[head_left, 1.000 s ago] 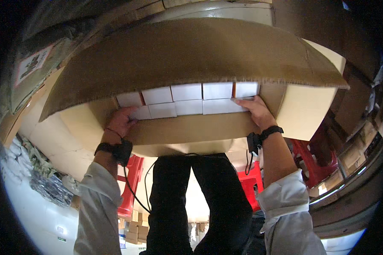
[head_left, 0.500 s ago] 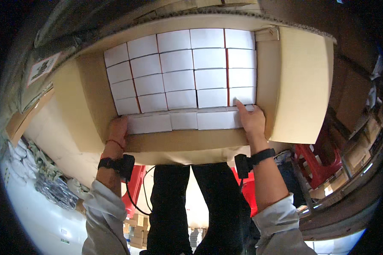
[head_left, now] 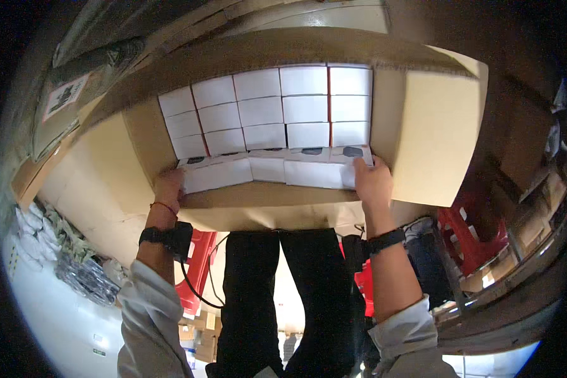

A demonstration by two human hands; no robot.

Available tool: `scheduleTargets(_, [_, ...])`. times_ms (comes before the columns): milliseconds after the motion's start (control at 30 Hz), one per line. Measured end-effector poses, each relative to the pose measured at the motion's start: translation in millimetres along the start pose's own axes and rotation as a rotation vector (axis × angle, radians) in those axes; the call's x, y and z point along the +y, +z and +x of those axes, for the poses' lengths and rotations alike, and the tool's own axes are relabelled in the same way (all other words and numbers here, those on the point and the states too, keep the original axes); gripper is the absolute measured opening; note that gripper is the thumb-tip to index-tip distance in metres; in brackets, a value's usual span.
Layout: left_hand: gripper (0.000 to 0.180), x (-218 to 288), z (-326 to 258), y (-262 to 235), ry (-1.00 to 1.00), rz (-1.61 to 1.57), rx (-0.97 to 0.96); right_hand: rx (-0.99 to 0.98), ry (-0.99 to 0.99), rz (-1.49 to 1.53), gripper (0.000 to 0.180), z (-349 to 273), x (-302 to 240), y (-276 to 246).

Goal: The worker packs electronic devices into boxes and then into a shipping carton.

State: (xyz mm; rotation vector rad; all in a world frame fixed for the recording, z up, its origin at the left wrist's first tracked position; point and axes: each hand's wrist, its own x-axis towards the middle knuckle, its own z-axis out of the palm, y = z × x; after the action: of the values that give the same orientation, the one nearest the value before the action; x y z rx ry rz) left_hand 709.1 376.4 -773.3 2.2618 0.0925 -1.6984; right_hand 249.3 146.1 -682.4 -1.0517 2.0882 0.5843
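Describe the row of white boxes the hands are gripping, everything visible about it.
The front row of white boxes is a line of about four small, flat cardboard-looking cartons, plain white with a dark picture on their upper faces. It sits at the near edge of the open brown carton, tilted up out of the grid of identical boxes behind. The left hand presses its left end, the right hand its right end.

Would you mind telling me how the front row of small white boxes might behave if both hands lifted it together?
The front row of white boxes has visible seams, so it would likely buckle unless squeezed endwise. Left hand and right hand already bracket it. The faces look smooth, perhaps slippery.
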Motion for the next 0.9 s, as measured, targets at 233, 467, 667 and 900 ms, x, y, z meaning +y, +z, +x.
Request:
scheduleTargets(233, [0.029,-40,48,-48,0.286,0.349,0.180,0.013,0.027,0.007,0.064,6,-28,34])
scheduleTargets(467, [0.038,29,20,-5,-0.064,0.076,0.140,-0.219,-0.063,0.699,0.055,31,-4,52])
scheduleTargets(667, [0.043,7,37,-32,0.114,0.144,-0.177,-0.591,-0.016,0.802,0.060,40,-34,34])
scheduleTargets(900, [0.050,9,65,-109,-0.375,-0.521,-0.301,-0.569,0.000,0.806,0.063,59,-29,64])
